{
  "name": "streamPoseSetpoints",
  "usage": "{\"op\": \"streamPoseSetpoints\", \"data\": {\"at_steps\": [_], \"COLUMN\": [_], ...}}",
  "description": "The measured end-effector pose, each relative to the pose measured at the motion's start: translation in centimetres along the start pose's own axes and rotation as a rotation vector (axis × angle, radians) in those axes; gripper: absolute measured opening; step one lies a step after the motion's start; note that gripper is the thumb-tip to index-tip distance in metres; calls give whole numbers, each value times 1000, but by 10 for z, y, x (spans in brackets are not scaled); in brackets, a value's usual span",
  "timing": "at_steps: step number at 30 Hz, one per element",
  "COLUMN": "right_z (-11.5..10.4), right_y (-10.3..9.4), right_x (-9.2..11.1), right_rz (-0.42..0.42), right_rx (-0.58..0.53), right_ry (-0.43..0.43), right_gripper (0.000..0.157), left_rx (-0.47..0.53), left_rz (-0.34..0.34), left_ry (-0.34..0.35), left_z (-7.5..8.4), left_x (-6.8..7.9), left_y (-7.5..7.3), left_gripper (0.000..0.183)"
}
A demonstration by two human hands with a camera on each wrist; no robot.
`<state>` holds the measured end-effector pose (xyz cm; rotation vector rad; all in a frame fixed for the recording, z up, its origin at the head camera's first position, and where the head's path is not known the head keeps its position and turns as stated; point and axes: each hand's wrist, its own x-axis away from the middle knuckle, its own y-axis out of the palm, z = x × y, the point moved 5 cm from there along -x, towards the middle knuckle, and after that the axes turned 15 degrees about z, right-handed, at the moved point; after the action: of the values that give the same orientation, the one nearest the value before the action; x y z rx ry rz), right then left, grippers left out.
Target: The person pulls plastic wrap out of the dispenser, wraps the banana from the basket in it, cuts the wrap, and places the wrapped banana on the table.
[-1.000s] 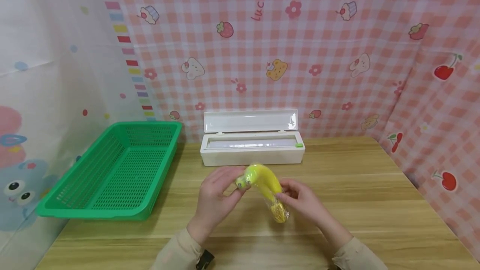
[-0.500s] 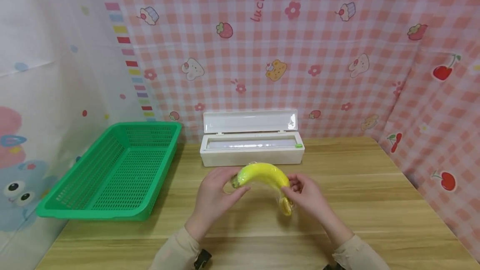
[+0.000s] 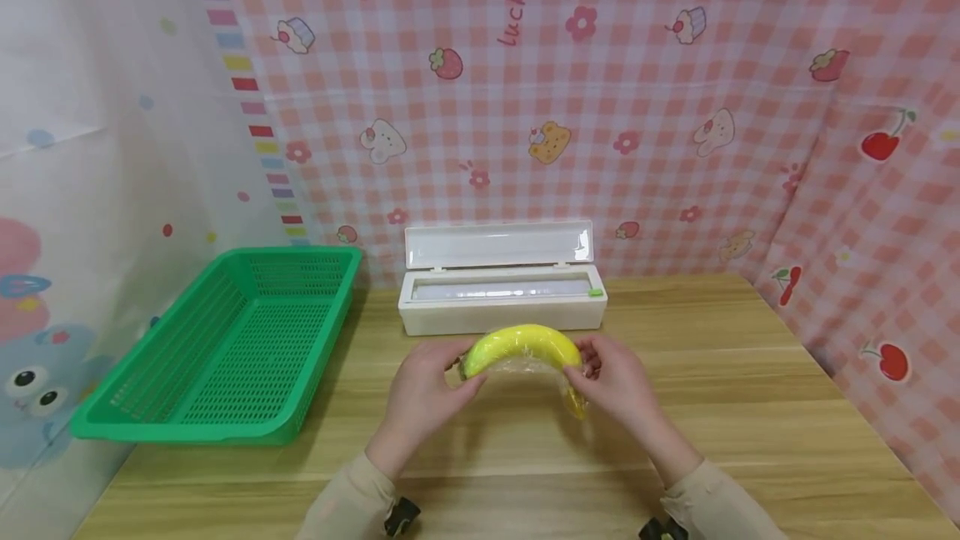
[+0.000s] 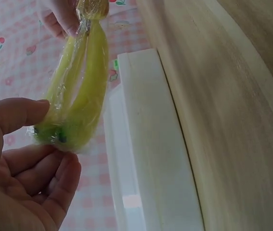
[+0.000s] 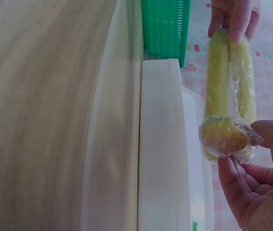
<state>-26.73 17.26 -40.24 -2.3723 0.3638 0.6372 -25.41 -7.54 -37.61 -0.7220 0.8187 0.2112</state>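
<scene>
A bunch of yellow bananas [image 3: 525, 342] in clear plastic wrap is held up over the table, arched between both hands. My left hand [image 3: 425, 390] pinches its greenish tips between thumb and fingers; the left wrist view shows the wrapped bananas [image 4: 81, 91] with dark tips by the thumb. On the other side my right hand [image 3: 617, 377] grips the bunch near its brown stem end, which hangs below the fingers. In the right wrist view the wrap is gathered around that stem end [image 5: 223, 134], close to the right thumb.
Behind the hands stands a white cling film box [image 3: 501, 319], its clear lid [image 3: 498, 245] raised and a film roll inside. An empty green plastic basket [image 3: 307, 394] sits at the left. A checked cloth [image 3: 480, 90] hangs behind the wooden table [image 3: 735, 407].
The bananas have turned from a steep slant to a more level arch, broad side forward. The stem end has risen, and both hands keep hold of the bunch.
</scene>
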Motion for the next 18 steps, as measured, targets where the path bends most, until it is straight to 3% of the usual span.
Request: {"op": "streamPoseSetpoints", "data": {"at_steps": [8, 12, 18], "right_z": [3, 6, 8], "right_y": [8, 13, 17], "right_x": [2, 3, 4], "right_rz": [-47, -79, -135], "right_rx": [44, 61, 71], "right_ry": [3, 2, 16], "right_gripper": [28, 29, 28], "left_rx": [53, 41, 14], "left_rz": [-115, -181, -274], "left_ry": [-113, -131, -162], "left_z": [-12, -18, -23], "left_x": [4, 7, 10], "left_y": [10, 16, 22], "left_gripper": [30, 19, 22]}}
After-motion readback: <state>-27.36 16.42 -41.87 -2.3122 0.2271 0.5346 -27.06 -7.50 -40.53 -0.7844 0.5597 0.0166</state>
